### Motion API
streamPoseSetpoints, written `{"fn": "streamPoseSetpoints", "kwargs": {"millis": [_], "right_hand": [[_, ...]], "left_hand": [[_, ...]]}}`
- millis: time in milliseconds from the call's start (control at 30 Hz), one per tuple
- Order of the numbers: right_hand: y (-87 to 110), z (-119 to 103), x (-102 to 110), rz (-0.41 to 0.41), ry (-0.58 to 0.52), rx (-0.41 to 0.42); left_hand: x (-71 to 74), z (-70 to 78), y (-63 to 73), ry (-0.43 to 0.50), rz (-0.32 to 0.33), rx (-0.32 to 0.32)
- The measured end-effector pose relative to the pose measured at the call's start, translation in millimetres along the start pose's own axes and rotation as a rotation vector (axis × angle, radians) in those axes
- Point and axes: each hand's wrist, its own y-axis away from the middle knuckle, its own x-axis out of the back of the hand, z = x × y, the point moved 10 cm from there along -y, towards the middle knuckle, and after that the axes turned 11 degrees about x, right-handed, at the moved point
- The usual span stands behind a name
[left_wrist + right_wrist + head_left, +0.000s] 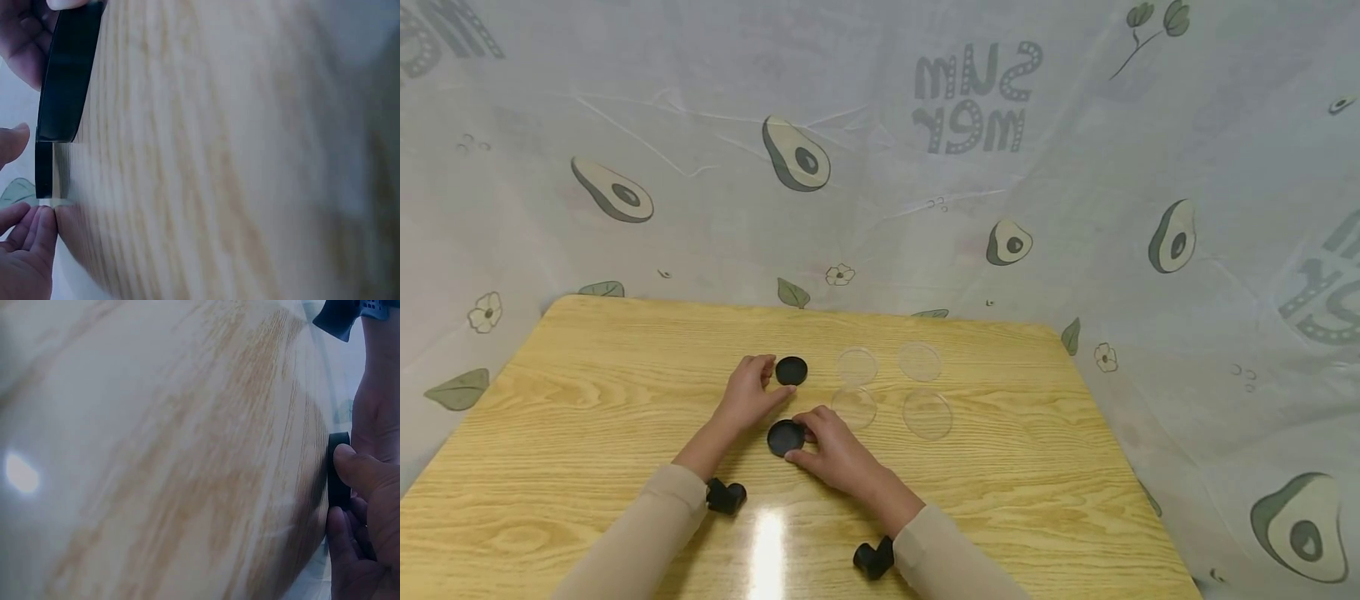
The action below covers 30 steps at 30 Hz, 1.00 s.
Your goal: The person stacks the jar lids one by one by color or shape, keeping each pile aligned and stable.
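Note:
Two shallow black round lids lie on the wooden table, one behind the other. My right hand [842, 456] grips the nearer lid [786, 438] at its right side, thumb in front and fingers behind; the right wrist view shows the thumb against this lid [339, 472]. My left hand [750, 390] is at the left of the farther lid [792, 371], thumb and fingers spread around its edge. In the left wrist view, small gaps show between the left fingers [37, 234] and the farther lid [44, 170].
To the right are several clear round discs, among them a near-left disc [853, 407] and a far-right disc [920, 362]. The table [1037, 467] ends at a patterned cloth [880, 225] behind. A black wrist device [726, 497] sits on each wrist.

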Motion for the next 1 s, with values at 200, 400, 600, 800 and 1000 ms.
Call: {"fn": "streamPoseSetpoints", "kwargs": {"millis": [200, 400, 600, 800, 1000], "right_hand": [[-0.4, 1.4, -0.7, 0.0, -0.006, -0.011], [-0.4, 0.2, -1.8, -0.001, -0.009, -0.009], [1.0, 1.2, -0.6, 0.003, -0.008, -0.02], [1.3, 1.7, -0.9, 0.001, -0.021, -0.022], [1.2, -0.5, -0.3, 0.002, -0.022, -0.015]], "left_hand": [[-2.5, 1.9, -2.7, -0.01, -0.004, 0.002], [-1.3, 1.7, -3.6, -0.039, 0.015, -0.004], [-4.3, 5.6, -6.1, -0.068, 0.009, -0.031], [-5.6, 6.4, -8.4, -0.078, -0.003, -0.021], [-6.8, 8.1, -9.2, -0.094, -0.009, -0.015]]}}
